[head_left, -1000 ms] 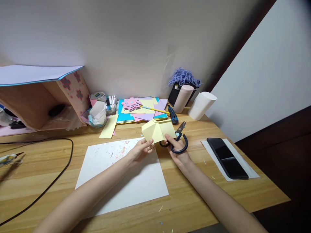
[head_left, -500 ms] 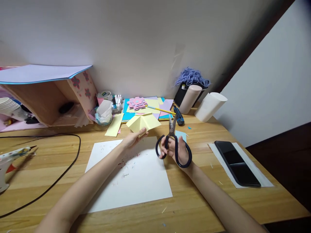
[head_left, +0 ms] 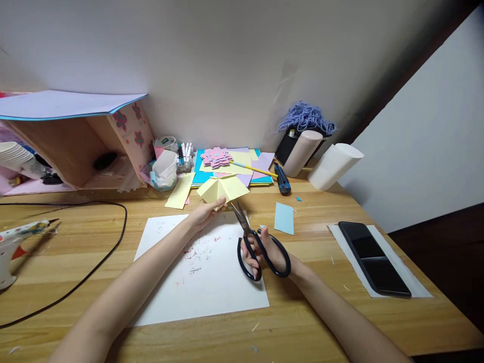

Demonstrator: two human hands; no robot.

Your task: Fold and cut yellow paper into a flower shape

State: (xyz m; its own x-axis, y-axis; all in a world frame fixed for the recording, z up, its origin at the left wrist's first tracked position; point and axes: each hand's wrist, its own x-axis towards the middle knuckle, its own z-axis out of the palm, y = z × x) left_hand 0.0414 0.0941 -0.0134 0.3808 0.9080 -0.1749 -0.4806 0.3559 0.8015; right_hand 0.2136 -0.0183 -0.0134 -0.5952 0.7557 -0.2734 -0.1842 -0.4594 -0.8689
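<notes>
Between the thumb and fingers of my left hand (head_left: 207,213) is a folded yellow paper (head_left: 223,188), its creased panels standing up from the middle. My right hand (head_left: 266,252) has its fingers through the black loops of a pair of scissors (head_left: 247,231). The blades are slightly parted and point up and left, close to the yellow paper's lower right side but apart from it. Beneath both hands lies a white sheet (head_left: 212,282) with coloured marks. A small light blue paper piece (head_left: 284,219) rests right of the scissors.
A pink layered paper flower (head_left: 216,158), a pencil (head_left: 253,169) and a box cutter (head_left: 282,180) lie at the back with coloured papers. On the right is a phone (head_left: 374,259). A glue gun (head_left: 22,242) with its black cable (head_left: 123,229) occupies the left, near an open box (head_left: 75,156).
The scissors have tilted from upright to leftward and come lower, with their tips nearer the yellow paper. The light blue piece is now uncovered. My left hand keeps hold of the yellow paper.
</notes>
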